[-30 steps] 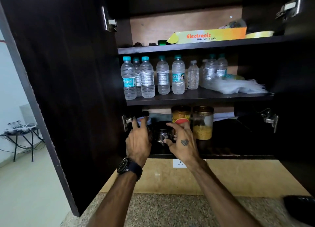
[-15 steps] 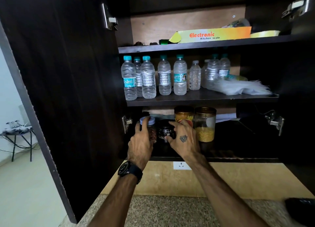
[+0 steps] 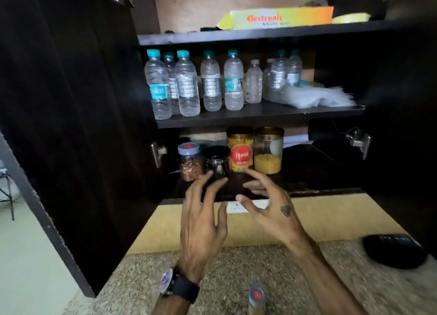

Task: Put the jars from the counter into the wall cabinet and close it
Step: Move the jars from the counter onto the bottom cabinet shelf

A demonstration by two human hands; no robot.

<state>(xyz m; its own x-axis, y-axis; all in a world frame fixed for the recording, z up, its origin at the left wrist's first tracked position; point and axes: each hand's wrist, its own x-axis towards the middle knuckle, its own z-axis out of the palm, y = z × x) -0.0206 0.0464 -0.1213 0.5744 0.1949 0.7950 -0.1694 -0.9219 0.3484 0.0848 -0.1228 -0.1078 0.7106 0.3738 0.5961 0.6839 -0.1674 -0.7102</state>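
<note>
Your wall cabinet (image 3: 71, 102) stands open, doors swung wide. The speckled worktop (image 3: 236, 267) runs below it. On the bottom shelf (image 3: 319, 173), four jars stand in a row near the front edge toward the left: a blue-lidded jar (image 3: 190, 163), a dark jar (image 3: 217, 162), a red-labelled jar (image 3: 240, 150), and a gold-lidded jar (image 3: 268, 150). Your left hand (image 3: 201, 222) and right hand (image 3: 269, 210) hover in front, fingers spread, empty. One small jar (image 3: 256, 298) sits at the worktop's near edge.

Counter jar (image 3: 257, 300) bottom-cropped, blurred.
</note>
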